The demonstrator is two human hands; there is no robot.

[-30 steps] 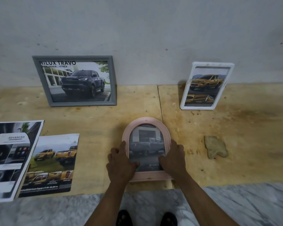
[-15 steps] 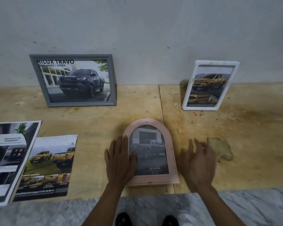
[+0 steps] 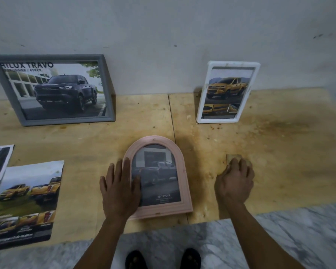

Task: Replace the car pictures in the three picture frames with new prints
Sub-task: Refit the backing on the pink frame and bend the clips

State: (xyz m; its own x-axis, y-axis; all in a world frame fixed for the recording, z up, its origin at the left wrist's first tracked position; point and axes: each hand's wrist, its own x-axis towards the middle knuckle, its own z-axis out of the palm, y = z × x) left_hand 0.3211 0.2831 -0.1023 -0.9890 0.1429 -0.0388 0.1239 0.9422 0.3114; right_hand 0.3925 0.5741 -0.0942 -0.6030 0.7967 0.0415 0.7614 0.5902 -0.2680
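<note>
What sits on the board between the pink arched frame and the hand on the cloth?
Nothing: bare stained plywood separates the pink arched frame from the right hand, in the head view.

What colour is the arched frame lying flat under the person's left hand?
Pale pink, seen clearly in the head view: the arched frame.

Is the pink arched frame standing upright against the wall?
No, the pink arched frame lies flat on the wooden board, with the left hand resting on its left edge.
</note>
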